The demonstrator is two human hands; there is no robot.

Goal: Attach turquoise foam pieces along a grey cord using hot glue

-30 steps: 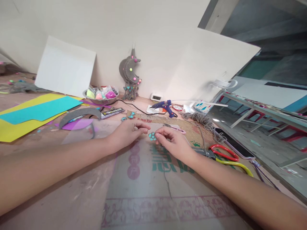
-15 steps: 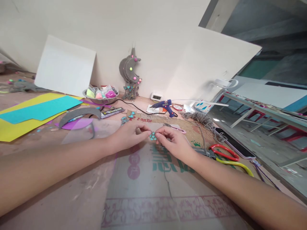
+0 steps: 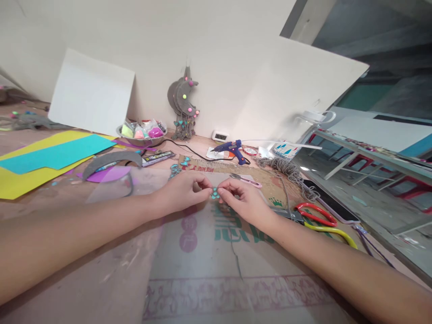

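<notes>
small ornament (image 3: 215, 193): turquoise | glue gun (image 3: 228, 147): blue | shears handles (image 3: 332, 231): red, yellow

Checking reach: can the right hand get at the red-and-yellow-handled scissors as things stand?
Probably yes: the scissors lie close by, uncovered where they would be gripped. But the right hand seems to be pinching the turquoise piece, so it would likely have to let go first.

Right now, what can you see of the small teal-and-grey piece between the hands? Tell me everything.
The small piece shows rounded teal patches with grey between them. The left hand pinches its left edge and the right hand its right edge, partly hiding both sides, over the printed sheet. Its material, thickness and exact outline cannot be made out.
</notes>
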